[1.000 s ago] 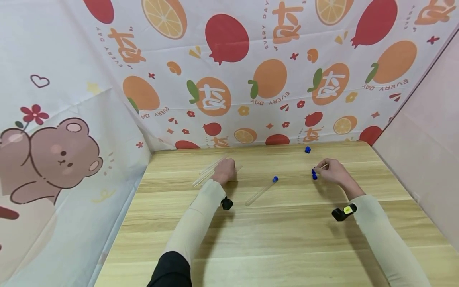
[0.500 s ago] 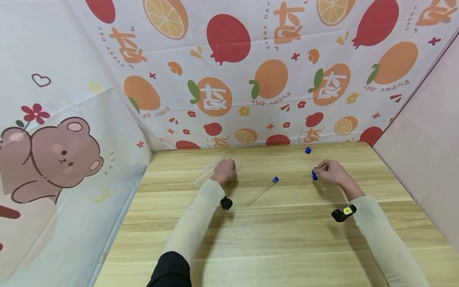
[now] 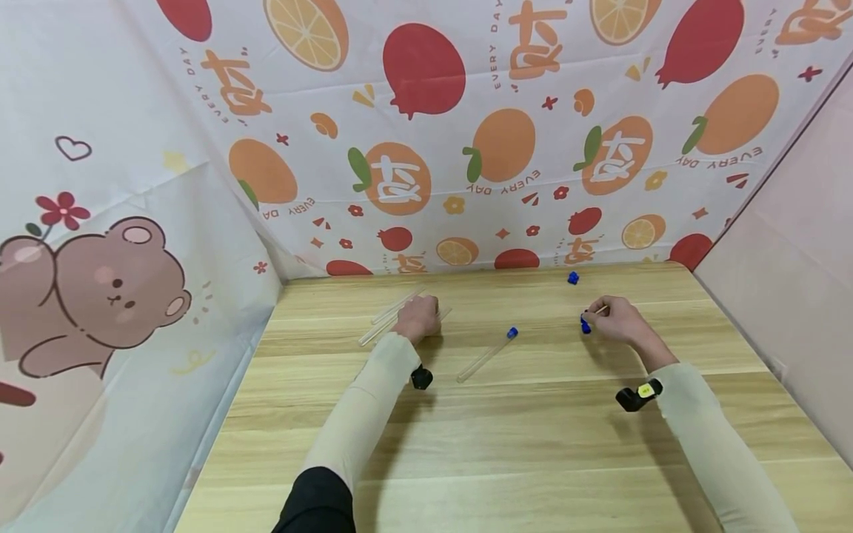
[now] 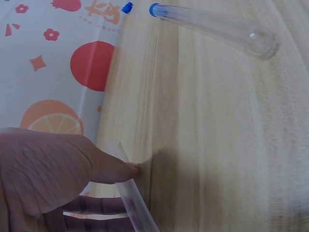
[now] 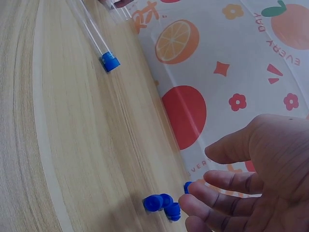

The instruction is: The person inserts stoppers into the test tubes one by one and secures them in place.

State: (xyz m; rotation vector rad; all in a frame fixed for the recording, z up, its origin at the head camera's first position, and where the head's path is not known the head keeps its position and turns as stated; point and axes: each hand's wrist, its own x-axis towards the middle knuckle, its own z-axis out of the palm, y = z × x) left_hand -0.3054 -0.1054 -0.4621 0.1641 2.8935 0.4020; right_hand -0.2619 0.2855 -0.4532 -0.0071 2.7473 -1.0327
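My left hand (image 3: 416,318) lies curled over several clear open tubes (image 3: 389,320) at the table's back left. In the left wrist view its thumb (image 4: 113,170) and fingers close round one clear tube (image 4: 137,208). A capped tube (image 3: 485,354) with a blue cap (image 3: 512,332) lies between the hands, also seen as the capped tube (image 4: 212,26). My right hand (image 3: 616,318) hovers with loosely bent fingers (image 5: 212,203) at a small cluster of blue caps (image 5: 161,203), thumb apart. One cap (image 5: 187,187) sits at a fingertip. Another single blue cap (image 3: 572,277) lies further back.
The wooden table (image 3: 506,444) is boxed in by a fruit-print cloth wall (image 3: 466,148) behind, a bear-print cloth (image 3: 100,296) on the left and a pink panel (image 3: 793,259) on the right. Both tubes and caps sit near the back edge.
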